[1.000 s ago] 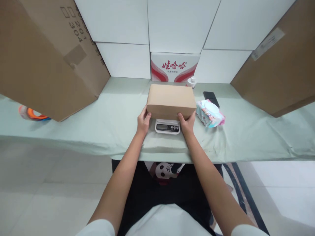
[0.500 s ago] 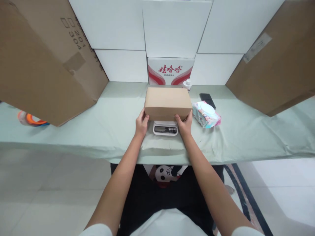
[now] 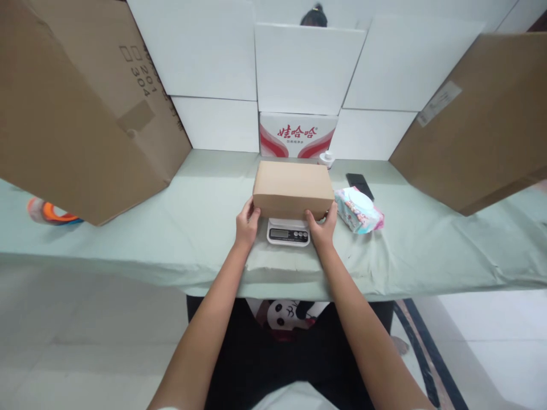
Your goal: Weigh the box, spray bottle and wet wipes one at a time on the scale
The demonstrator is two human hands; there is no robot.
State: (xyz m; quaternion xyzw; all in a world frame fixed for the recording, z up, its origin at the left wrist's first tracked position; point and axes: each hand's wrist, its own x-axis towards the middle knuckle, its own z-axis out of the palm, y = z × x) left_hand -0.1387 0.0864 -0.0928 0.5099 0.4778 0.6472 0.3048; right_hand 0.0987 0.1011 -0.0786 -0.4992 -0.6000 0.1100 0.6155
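While the left hand and the right hand clasp its two ends, a brown cardboard box occupies the centre of the frame, directly over a white digital scale; whether its underside bears on the platform cannot be told. Each grip pinches the box from its own side, thumb on the front face, the other fingers partly hidden. Below the box, the scale's dark strip shows a display and round buttons. Just beside the right hand, a patterned wipes packet lies on the green-covered counter, with a flat black object behind it. Beyond the box stand a white bottle and, at upper centre, a red-lettered white carton. One large brown carton fills the upper left; a second large carton, the upper right. Orange tape lies at the left edge.
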